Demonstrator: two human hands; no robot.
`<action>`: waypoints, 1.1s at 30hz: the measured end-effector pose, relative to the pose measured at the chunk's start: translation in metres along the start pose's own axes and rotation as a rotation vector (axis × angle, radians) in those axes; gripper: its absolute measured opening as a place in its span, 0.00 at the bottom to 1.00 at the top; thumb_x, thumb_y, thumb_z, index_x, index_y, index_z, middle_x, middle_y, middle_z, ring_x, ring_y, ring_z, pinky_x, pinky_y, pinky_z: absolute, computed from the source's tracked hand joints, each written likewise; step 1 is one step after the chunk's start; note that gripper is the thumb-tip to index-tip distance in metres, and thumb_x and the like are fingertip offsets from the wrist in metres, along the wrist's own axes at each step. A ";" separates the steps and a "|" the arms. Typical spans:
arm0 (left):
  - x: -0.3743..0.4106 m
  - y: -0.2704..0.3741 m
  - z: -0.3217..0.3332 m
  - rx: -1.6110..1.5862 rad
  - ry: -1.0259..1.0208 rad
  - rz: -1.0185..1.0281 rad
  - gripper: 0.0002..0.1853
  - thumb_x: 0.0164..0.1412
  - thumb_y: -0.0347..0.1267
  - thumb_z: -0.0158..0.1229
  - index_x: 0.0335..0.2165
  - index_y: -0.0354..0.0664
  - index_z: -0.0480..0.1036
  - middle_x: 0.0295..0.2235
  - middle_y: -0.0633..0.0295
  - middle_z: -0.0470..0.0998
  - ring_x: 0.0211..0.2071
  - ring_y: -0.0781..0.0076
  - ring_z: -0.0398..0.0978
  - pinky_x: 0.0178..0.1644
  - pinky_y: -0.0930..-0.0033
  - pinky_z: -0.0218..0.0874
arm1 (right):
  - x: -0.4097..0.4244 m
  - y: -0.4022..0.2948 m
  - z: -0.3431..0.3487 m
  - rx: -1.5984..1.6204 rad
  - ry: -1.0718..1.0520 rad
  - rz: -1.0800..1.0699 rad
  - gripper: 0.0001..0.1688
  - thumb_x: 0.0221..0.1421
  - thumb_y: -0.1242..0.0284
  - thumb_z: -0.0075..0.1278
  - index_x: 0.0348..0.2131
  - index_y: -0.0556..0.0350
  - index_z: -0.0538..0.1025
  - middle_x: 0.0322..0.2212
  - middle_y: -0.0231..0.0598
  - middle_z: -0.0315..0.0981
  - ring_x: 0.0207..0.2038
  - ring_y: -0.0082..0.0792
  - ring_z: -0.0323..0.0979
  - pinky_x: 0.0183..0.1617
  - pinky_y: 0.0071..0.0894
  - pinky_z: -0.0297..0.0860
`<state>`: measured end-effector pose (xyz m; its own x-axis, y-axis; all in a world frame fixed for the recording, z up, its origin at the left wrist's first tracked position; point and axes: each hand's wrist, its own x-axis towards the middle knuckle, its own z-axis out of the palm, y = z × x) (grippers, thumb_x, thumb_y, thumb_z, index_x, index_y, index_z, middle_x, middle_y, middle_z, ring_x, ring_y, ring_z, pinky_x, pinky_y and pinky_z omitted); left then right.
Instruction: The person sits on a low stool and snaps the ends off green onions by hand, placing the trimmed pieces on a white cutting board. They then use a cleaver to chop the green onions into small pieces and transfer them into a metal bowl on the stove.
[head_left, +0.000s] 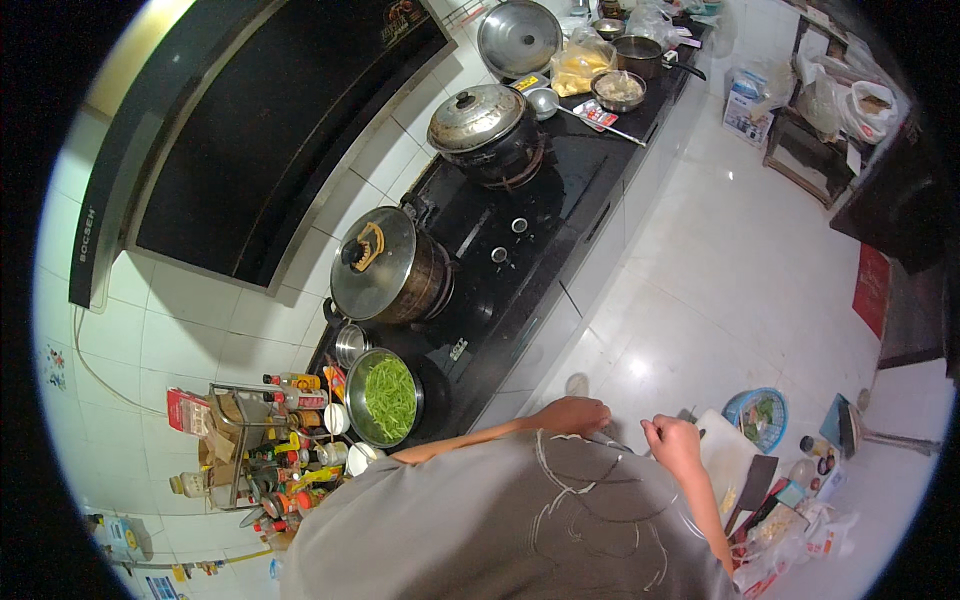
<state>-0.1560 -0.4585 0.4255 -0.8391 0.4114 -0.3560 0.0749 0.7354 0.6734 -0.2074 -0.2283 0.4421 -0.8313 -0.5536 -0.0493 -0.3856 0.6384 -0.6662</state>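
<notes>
My left hand (574, 414) is in front of my body with its fingers curled, over the floor beside the counter edge. A short way to its right, my right hand (670, 437) is curled too, near a white cutting board (724, 457). Whether either hand holds something small cannot be made out. A cleaver (756, 484) lies by the board. On the counter, a metal bowl holds shredded green vegetable (390, 397). Behind it a tall pot with a glass lid (375, 262) stands on the gas hob, and a dark pot with a domed metal lid (480, 120) sits on the far burner.
Bottles and jars of seasoning (296, 450) crowd the left end of the counter. A ladle (544, 103), small bowls and bags lie at the far end. A blue basket (780, 420) stands at the right. The range hood (277, 135) overhangs the left side.
</notes>
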 end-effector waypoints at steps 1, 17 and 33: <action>0.013 0.007 -0.011 0.051 -0.136 -0.075 0.12 0.59 0.36 0.45 0.28 0.39 0.68 0.28 0.54 0.73 0.33 0.52 0.72 0.35 0.55 0.63 | 0.005 0.004 -0.001 0.004 0.007 0.001 0.19 0.48 0.65 0.53 0.13 0.57 0.70 0.10 0.45 0.64 0.15 0.48 0.65 0.19 0.42 0.61; 0.219 -0.078 -0.107 -0.025 0.111 0.363 0.06 0.52 0.34 0.49 0.27 0.43 0.69 0.26 0.56 0.71 0.30 0.55 0.72 0.32 0.56 0.65 | 0.197 0.045 -0.051 -0.108 -0.090 0.106 0.19 0.51 0.61 0.50 0.16 0.54 0.70 0.14 0.46 0.68 0.19 0.49 0.69 0.22 0.44 0.65; 0.259 -0.137 -0.271 -0.082 0.380 -0.132 0.12 0.60 0.36 0.46 0.30 0.40 0.71 0.30 0.51 0.73 0.33 0.50 0.72 0.36 0.54 0.62 | 0.449 0.050 -0.086 -0.112 -0.275 -0.224 0.17 0.50 0.65 0.51 0.17 0.59 0.70 0.17 0.50 0.69 0.22 0.51 0.69 0.25 0.44 0.64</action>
<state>-0.5295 -0.5984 0.4169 -0.9790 0.0769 -0.1888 -0.0773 0.7170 0.6928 -0.6345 -0.3986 0.4509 -0.5885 -0.7995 -0.1203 -0.5997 0.5314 -0.5983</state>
